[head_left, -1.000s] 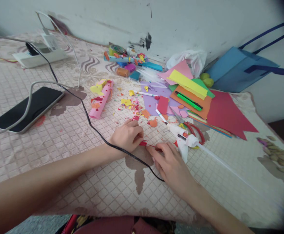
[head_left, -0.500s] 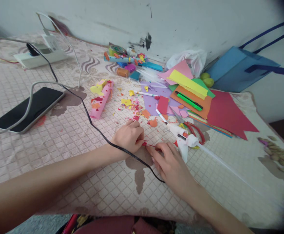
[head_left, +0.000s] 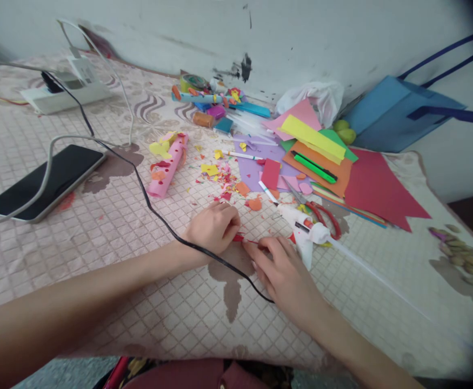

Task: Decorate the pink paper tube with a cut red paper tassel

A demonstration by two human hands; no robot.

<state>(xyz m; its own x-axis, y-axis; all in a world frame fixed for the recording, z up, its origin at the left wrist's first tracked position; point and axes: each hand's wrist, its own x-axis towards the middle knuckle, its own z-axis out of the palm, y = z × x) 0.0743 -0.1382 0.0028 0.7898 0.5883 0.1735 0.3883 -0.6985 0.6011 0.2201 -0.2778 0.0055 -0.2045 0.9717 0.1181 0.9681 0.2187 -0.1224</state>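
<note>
Scarcely anything has moved in half a second; slightly more red paper (head_left: 239, 237) shows between the hands, above the middle of the table's (head_left: 147, 319) front edge. The left hand (head_left: 213, 227) is curled closed on it; the right hand's (head_left: 281, 267) bent fingers touch it, whether pinching I cannot tell. A cable (head_left: 217, 255) crosses the left wrist. Beside the right hand lies a glue gun (head_left: 303, 246); a phone (head_left: 45, 178) lies toward the left edge.

A checked cloth (head_left: 256, 335) covers the desk (head_left: 147, 319) before me. To my left lie a power strip (head_left: 64, 98) and tablet (head_left: 53, 175); farther in, a pink roll (head_left: 171, 166), paper scraps (head_left: 228, 179) and a purple sheet (head_left: 247, 174); rightward, a glue gun (head_left: 304, 247) and red sheet (head_left: 382, 189).
</note>
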